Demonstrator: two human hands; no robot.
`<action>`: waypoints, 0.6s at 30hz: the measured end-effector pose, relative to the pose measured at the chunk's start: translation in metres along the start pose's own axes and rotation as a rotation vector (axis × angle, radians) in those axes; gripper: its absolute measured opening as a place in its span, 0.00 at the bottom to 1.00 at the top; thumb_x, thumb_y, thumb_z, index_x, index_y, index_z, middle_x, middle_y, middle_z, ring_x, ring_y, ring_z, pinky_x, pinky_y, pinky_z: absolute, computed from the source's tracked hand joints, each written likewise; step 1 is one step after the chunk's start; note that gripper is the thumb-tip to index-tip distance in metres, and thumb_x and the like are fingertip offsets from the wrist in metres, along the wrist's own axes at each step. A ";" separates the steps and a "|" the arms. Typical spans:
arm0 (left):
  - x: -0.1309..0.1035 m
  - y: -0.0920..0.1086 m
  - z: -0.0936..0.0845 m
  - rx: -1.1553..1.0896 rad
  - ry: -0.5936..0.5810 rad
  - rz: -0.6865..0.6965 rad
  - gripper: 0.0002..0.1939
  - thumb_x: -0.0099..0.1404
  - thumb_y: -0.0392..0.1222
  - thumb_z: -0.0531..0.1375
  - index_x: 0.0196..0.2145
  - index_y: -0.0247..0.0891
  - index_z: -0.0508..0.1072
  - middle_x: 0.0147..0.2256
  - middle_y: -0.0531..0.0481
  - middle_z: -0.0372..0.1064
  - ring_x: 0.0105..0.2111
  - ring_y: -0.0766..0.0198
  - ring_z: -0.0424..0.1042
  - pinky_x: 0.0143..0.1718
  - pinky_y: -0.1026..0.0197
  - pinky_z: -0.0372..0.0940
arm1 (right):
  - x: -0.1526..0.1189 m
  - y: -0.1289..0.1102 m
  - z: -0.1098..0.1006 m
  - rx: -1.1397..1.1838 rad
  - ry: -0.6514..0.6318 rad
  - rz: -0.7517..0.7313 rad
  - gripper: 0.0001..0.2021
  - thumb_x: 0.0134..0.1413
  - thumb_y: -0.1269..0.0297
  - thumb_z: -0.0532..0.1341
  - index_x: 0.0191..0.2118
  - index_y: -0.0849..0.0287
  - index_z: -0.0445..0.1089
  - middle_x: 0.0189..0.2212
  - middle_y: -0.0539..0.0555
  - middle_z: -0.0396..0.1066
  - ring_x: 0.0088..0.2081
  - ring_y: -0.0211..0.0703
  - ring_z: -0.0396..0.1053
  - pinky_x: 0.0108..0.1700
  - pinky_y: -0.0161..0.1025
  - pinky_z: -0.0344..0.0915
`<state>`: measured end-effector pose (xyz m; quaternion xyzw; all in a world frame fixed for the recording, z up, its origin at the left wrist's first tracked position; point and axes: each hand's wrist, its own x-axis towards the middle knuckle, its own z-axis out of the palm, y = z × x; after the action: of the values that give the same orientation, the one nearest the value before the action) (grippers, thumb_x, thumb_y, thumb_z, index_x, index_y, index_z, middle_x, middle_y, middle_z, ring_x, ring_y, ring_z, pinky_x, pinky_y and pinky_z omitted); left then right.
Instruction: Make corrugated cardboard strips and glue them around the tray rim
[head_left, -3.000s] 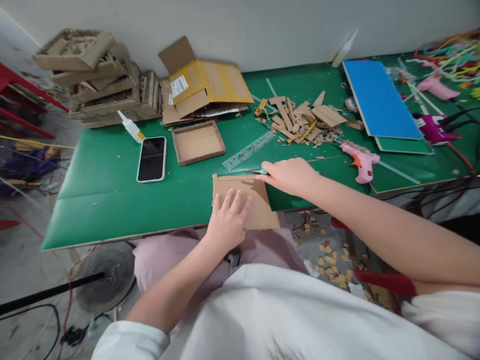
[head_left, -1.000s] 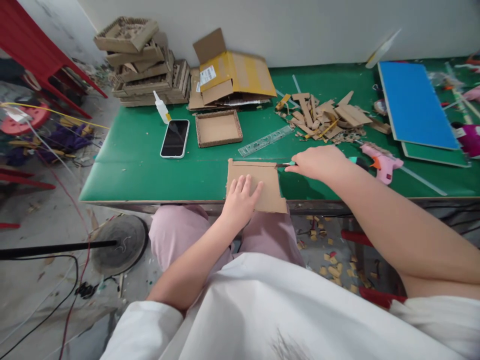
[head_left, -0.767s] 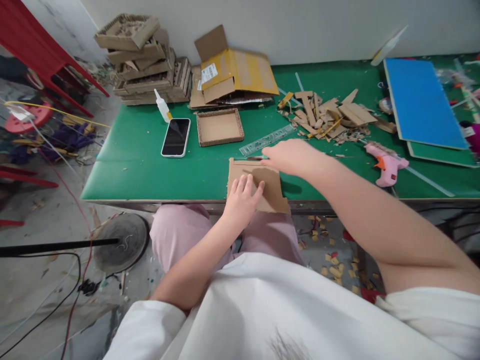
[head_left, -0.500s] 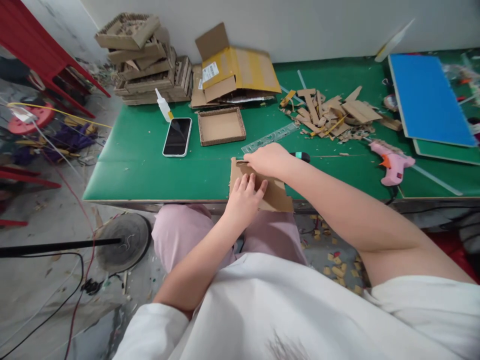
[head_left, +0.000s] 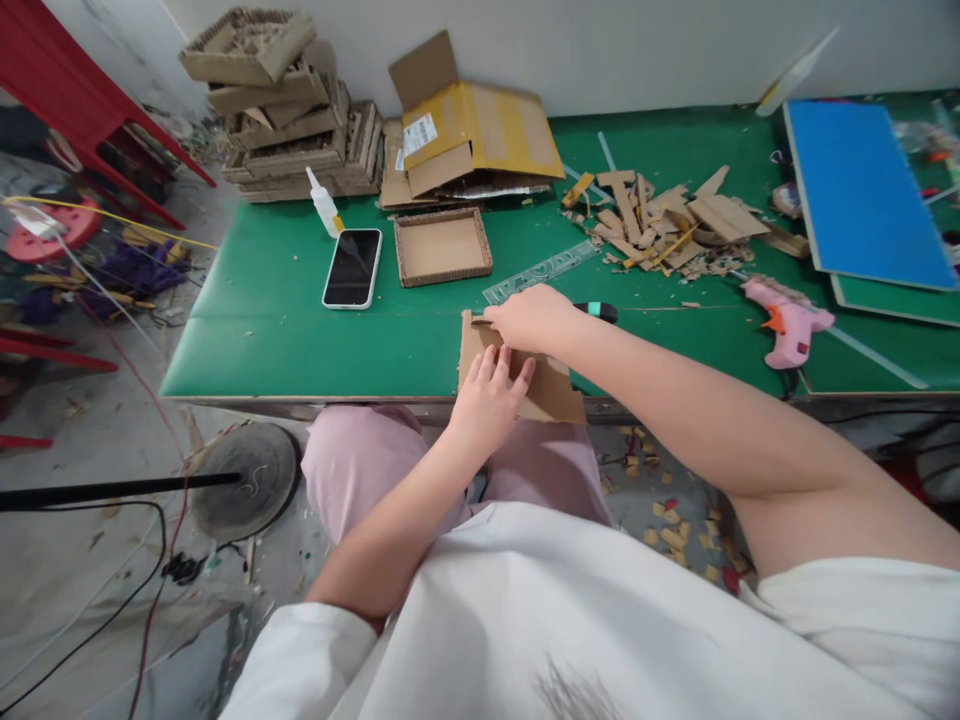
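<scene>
A flat piece of brown cardboard (head_left: pixel 559 395) lies at the table's front edge, partly overhanging it above my lap. My left hand (head_left: pixel 489 395) rests on it with fingers spread, pressing it down. At its far edge, my right hand (head_left: pixel 531 318) is closed, the fingertips pinching a raised strip along that side; the hand itself hides most of the grip. Just beyond is a clear plastic ruler (head_left: pixel 541 272) with cut-out shapes. A dark tool handle with a teal band (head_left: pixel 598 311) shows beside my right wrist.
On the green table (head_left: pixel 285 350) are a shallow cardboard tray (head_left: pixel 442 247), a phone (head_left: pixel 352 268), a glue bottle (head_left: pixel 322 203), cardboard scraps (head_left: pixel 667 220) and a pink glue gun (head_left: pixel 787 320). Stacked trays (head_left: pixel 300 130), a yellow-taped box (head_left: pixel 510 130) and a blue board (head_left: pixel 862 190) stand farther back.
The view has shifted very slightly. Both hands stay on the cardboard in nearly the same places, and nothing else has visibly moved.
</scene>
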<state>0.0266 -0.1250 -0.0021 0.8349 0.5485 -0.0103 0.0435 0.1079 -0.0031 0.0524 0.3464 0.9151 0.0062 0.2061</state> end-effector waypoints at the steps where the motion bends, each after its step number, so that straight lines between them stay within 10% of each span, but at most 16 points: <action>1: 0.000 0.000 0.001 0.010 -0.001 -0.003 0.31 0.62 0.33 0.54 0.63 0.32 0.54 0.61 0.25 0.50 0.62 0.40 0.52 0.58 0.40 0.53 | 0.000 0.000 -0.001 -0.004 -0.004 -0.013 0.17 0.56 0.65 0.48 0.46 0.61 0.68 0.36 0.65 0.75 0.40 0.53 0.73 0.34 0.41 0.61; 18: -0.002 0.004 -0.002 0.098 -0.046 -0.022 0.33 0.63 0.35 0.55 0.64 0.34 0.51 0.63 0.27 0.47 0.62 0.38 0.49 0.60 0.42 0.50 | -0.022 0.034 0.019 -0.031 -0.086 0.093 0.18 0.60 0.62 0.45 0.47 0.56 0.67 0.39 0.64 0.74 0.42 0.54 0.72 0.36 0.43 0.61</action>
<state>0.0291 -0.1280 0.0003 0.8297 0.5551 -0.0570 0.0152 0.1515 0.0062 0.0480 0.3852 0.8882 0.0150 0.2502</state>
